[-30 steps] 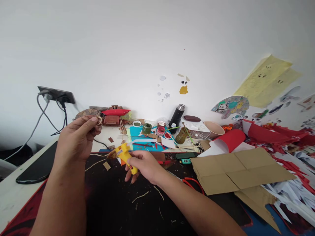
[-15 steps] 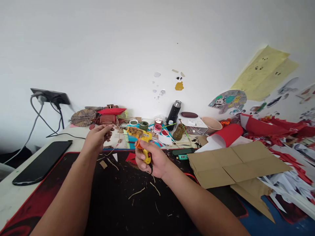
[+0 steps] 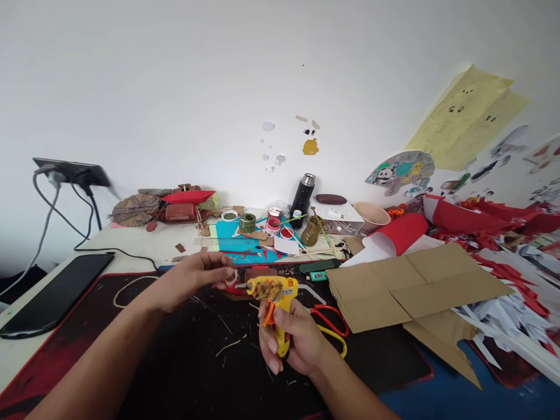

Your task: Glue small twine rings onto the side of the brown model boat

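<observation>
Head view: nearest us, both forearms reach in from the lower edge above a black mat (image 3: 184,367). We see the right hand (image 3: 306,341) wrapped around the handle of a yellow glue gun (image 3: 283,309), whose nozzle (image 3: 242,286) points left. The left hand (image 3: 192,280), narrowed to a pinch, holds a small pale ring (image 3: 233,277) just beside the nozzle. Beyond, we find a blue sheet (image 3: 224,233), then a tilted black flask (image 3: 303,195) near the white wall (image 3: 175,87).
</observation>
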`<state>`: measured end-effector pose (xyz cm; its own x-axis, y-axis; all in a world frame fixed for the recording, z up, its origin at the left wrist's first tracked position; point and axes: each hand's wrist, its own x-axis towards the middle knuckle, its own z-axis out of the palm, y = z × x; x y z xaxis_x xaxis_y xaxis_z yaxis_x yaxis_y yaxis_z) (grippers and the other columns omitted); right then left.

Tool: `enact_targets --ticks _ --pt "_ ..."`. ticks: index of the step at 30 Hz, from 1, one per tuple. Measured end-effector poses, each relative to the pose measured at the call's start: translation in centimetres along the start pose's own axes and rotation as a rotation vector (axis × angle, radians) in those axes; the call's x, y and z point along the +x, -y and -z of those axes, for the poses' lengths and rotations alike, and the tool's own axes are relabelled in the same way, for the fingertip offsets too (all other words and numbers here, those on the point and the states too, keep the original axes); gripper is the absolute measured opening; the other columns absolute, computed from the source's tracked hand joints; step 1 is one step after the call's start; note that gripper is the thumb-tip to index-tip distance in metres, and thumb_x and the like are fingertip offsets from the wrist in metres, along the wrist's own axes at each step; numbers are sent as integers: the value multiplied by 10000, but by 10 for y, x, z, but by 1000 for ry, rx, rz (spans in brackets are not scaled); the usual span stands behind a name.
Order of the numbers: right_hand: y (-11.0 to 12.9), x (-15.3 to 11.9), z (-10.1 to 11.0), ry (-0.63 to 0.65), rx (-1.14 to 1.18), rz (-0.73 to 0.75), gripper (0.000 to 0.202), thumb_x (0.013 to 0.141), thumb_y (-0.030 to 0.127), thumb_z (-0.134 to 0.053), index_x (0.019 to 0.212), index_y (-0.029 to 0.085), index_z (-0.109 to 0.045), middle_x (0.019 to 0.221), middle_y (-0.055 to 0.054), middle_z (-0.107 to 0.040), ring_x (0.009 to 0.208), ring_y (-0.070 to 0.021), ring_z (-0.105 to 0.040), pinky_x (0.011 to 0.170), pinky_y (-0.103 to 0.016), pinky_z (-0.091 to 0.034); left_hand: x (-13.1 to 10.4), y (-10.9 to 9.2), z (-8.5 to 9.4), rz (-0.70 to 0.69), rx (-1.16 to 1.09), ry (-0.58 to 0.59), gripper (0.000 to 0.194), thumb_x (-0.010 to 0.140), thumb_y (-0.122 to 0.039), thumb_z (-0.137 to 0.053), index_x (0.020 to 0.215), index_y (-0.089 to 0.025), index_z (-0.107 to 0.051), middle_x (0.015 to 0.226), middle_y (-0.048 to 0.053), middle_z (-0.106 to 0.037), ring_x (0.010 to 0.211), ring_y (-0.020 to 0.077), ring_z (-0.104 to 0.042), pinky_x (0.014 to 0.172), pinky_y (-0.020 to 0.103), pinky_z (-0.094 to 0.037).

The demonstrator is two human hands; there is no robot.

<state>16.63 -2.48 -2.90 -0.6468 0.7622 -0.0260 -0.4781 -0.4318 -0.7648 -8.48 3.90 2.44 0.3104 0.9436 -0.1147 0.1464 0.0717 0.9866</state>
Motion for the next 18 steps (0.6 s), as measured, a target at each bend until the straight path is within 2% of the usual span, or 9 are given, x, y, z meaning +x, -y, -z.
enact_targets --ticks 3,6,8,12,16,18 --pt "-8 -9 4 23 -18 -42 620 819 712 -911 978 164 -669 553 42 -627 384 -135 -592 349 -191 -406 -9 -4 -23 58 81 180 367 772 -609 -884 873 -257 -858 888 69 -819 819 277 -726 767 369 -590" --pt "-19 -13 9 45 -33 -78 645 802 718 -922 987 145 -687 564 25 -640 402 -141 -617 357 -187 -415 -10 -5 -37 119 63 228 407 766 -625 -883 958 -267 -870 1026 84 -858 905 308 -757 800 388 -607" --pt "-23 -14 12 59 -37 -95 646 803 708 -926 995 134 -699 577 20 -647 413 -142 -628 367 -189 -427 -7 -4 -40 134 22 202 429 737 -626 -908 966 -265 -875 1068 96 -864 959 329 -767 837 416 -619" --pt "-22 -16 15 72 -60 -123 649 811 700 -924 1020 122 -715 615 5 -671 449 -138 -648 407 -189 -441 8 -3 -37 115 -19 94 421 707 -624 -945 909 -261 -877 971 97 -851 949 323 -761 898 451 -623" --pt "-18 -15 13 82 -85 -169 644 814 697 -921 1027 126 -712 629 3 -676 468 -134 -655 429 -183 -436 27 1 -31 100 -74 2 444 654 -615 -993 867 -250 -860 942 104 -842 862 291 -754 844 450 -646" --pt "-18 -14 13 86 -83 -177 653 810 709 -916 1026 130 -705 625 5 -674 456 -134 -652 432 -184 -433 36 3 -30 90 -115 -39 471 614 -610 -1021 843 -237 -847 971 115 -845 883 294 -767 818 442 -659"
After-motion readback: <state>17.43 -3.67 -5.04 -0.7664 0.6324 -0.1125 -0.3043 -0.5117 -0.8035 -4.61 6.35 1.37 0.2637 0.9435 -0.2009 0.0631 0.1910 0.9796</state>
